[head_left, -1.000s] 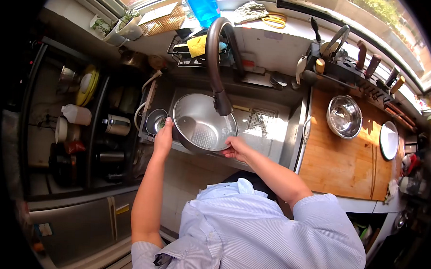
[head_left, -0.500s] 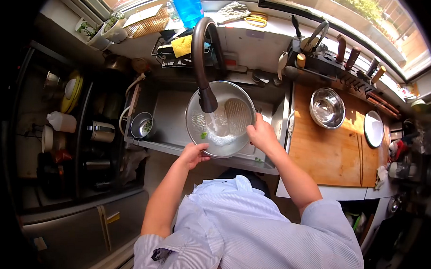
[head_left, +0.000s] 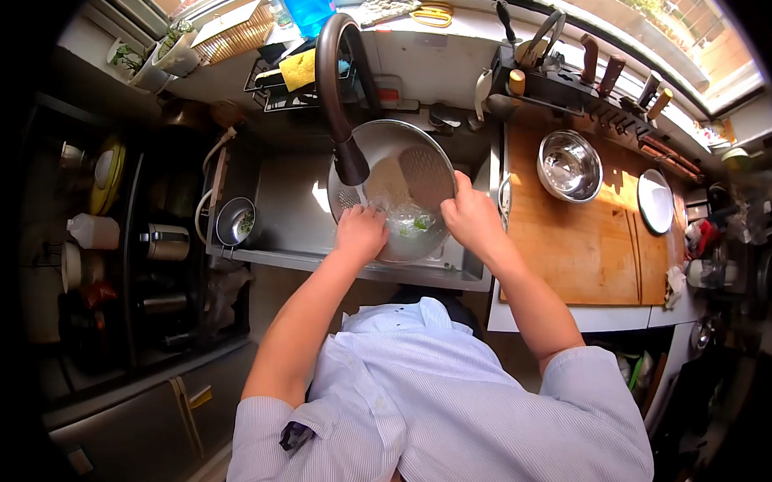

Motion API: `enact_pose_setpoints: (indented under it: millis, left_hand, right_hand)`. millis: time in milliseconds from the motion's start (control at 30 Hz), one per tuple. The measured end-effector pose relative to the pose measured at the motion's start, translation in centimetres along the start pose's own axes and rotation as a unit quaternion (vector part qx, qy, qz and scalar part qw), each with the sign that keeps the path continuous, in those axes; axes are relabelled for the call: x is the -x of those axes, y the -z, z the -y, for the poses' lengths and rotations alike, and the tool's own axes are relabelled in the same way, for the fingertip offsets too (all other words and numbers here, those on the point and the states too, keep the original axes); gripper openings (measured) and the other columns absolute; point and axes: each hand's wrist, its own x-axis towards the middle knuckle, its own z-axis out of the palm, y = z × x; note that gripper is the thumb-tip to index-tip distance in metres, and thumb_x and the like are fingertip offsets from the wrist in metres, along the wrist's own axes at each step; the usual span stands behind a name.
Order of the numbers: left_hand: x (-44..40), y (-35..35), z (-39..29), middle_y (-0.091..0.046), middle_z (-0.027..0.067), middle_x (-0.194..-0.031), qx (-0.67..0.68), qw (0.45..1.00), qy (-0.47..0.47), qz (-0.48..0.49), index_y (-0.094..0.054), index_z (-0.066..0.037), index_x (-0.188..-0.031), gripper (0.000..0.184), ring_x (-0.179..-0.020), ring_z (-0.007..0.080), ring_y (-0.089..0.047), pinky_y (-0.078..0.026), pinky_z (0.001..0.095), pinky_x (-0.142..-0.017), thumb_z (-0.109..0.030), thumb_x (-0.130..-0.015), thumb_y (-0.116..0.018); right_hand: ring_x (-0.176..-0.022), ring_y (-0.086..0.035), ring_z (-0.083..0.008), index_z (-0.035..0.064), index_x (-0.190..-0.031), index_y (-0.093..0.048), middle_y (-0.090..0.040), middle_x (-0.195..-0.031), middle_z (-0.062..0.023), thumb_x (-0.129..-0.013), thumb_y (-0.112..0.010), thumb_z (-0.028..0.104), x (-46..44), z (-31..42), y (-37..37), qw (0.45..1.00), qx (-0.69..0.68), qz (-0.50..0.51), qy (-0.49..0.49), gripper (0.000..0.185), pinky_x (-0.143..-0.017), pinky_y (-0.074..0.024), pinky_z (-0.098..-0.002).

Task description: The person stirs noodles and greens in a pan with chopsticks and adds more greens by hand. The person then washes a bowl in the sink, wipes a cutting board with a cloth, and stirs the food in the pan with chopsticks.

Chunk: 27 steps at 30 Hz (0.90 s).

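Over the sink, a metal colander bowl [head_left: 423,161] with perforated patches is tilted under the dark faucet [head_left: 351,162]. Water runs from the faucet into it, and a few green leaves [head_left: 421,223] lie wet in its lower part. My right hand [head_left: 474,213] is closed on the bowl's right rim, thumb on top. At the near left side, my left hand [head_left: 362,232] reaches over the rim into the bowl beside the stream. Its fingers are stretched and slightly apart, and I see nothing held in them.
A small pot [head_left: 235,222] with green bits stands at the left of the sink [head_left: 290,195]. To the right, a wooden board [head_left: 564,247] carries a steel bowl [head_left: 570,167], a white plate [head_left: 655,202] and chopsticks [head_left: 636,254]. A knife rack [head_left: 570,96] stands behind.
My left hand has left the near rim and moved up into the bowl. The leaves have shifted rightward within the bowl, which is more tilted. The right hand keeps its hold.
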Motion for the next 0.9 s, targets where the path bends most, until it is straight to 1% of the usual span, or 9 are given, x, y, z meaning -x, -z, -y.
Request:
enact_pose_setpoints:
  millis: [167,333,400,433,500,567,667,800,900]
  left_hand:
    - [0.1,-0.9,0.0,-0.061,0.0102,-0.093,0.006,0.996,-0.009,0.093,-0.065,-0.009,-0.083,0.022,-0.097,0.0268,-0.054,-0.036,0.0448,-0.093,-0.028,-0.077,-0.054]
    - [1.1,1.9,1.7,-0.062,0.0106,-0.086,0.035,0.998,-0.004,0.043,-0.064,-0.008,-0.079,0.012,-0.080,0.0260,-0.059,-0.044,0.0400,-0.078,-0.018,-0.074,-0.060]
    - [1.8,2.8,2.4,-0.059,0.0097,-0.085,0.079,0.987,0.016,-0.138,-0.062,-0.007,-0.082,0.013,-0.070,0.0243,-0.057,-0.045,0.0366,-0.069,-0.016,-0.073,-0.063]
    - [2.0,3.2,2.7,-0.059,0.0097,-0.085,0.075,0.987,0.016,-0.139,-0.062,-0.007,-0.082,0.013,-0.070,0.0243,-0.057,-0.045,0.0366,-0.069,-0.016,-0.073,-0.063]
    - [2.2,4.0,3.3,-0.058,0.0082,-0.088,0.195,0.929,0.254,-0.184,-0.059,-0.006,-0.093,0.025,-0.068,0.0224,-0.055,-0.045,0.0340,-0.065,-0.020,-0.073,-0.064]
    - [2.5,2.5,5.2,-0.058,0.0080,-0.094,0.177,0.922,0.280,-0.201,-0.052,-0.003,-0.104,0.039,-0.070,0.0192,-0.056,-0.046,0.0324,-0.063,-0.023,-0.074,-0.066]
    - [2.4,3.5,5.9,-0.059,0.0093,-0.091,0.574,0.685,0.448,0.023,-0.050,-0.001,-0.108,0.039,-0.065,0.0190,-0.058,-0.047,0.0278,-0.055,-0.022,-0.077,-0.061]
    - [3.0,3.9,6.6,-0.059,0.0129,-0.079,0.531,0.697,0.454,0.163,-0.047,0.002,-0.105,0.031,-0.049,0.0178,-0.057,-0.047,0.0275,-0.040,-0.011,-0.077,-0.044]
    - [3.8,3.8,7.0,-0.059,0.0135,-0.079,0.554,0.680,0.455,0.156,-0.047,0.002,-0.103,0.029,-0.049,0.0183,-0.057,-0.047,0.0274,-0.039,-0.009,-0.076,-0.044]
  right_hand:
    - [-0.076,-0.056,-0.0443,-0.0018,-0.123,-0.040,-0.059,-0.077,-0.0272,-0.078,-0.045,0.017,-0.1,-1.4,-1.3,1.000,-0.016,-0.012,0.021,0.049,-0.072,-0.0443,-0.0484]
    - [-0.077,-0.057,-0.0429,0.0066,-0.128,-0.039,-0.060,-0.080,-0.0253,-0.078,-0.045,0.017,-1.1,-3.9,-1.8,0.996,-0.090,0.009,-0.019,0.052,-0.073,-0.0440,-0.0470]
    - [-0.085,-0.056,-0.0419,0.0133,-0.132,-0.037,-0.060,-0.090,-0.0249,-0.078,-0.044,0.017,-1.7,-4.5,-1.7,0.993,-0.096,0.047,-0.054,0.055,-0.079,-0.0429,-0.0465]
    - [-0.085,-0.056,-0.0419,0.0133,-0.132,-0.037,-0.060,-0.090,-0.0249,-0.078,-0.044,0.017,-1.9,-4.8,-1.9,0.993,-0.099,0.046,-0.050,0.055,-0.079,-0.0429,-0.0465]
    - [-0.088,-0.056,-0.0412,0.0159,-0.133,-0.037,-0.060,-0.097,-0.0228,-0.080,-0.045,0.019,-2.4,-5.6,-2.5,0.992,-0.110,0.047,-0.034,0.054,-0.078,-0.0435,-0.0456]
    - [-0.087,-0.058,-0.0369,0.0167,-0.132,-0.039,-0.060,-0.099,-0.0199,-0.081,-0.046,0.021,-3.5,-7.2,-4.3,0.990,-0.126,0.059,-0.037,0.052,-0.078,-0.0452,-0.0416]
    - [-0.067,-0.059,-0.0126,0.0080,-0.117,-0.049,-0.058,-0.082,-0.0027,-0.081,-0.049,0.010,-5.2,-9.5,-7.6,0.942,-0.288,0.161,-0.064,0.035,-0.054,-0.0505,-0.0291]
    - [-0.059,-0.059,-0.0137,0.0056,-0.109,-0.050,-0.060,-0.080,-0.0056,-0.084,-0.053,0.016,-6.2,-8.8,-9.6,0.914,-0.335,0.215,-0.075,0.028,-0.048,-0.0505,-0.0277]
    - [-0.058,-0.059,-0.0136,0.0062,-0.109,-0.052,-0.060,-0.083,-0.0061,-0.083,-0.054,0.020,-6.7,-8.3,-10.9,0.896,-0.345,0.242,-0.142,0.029,-0.050,-0.0502,-0.0274]
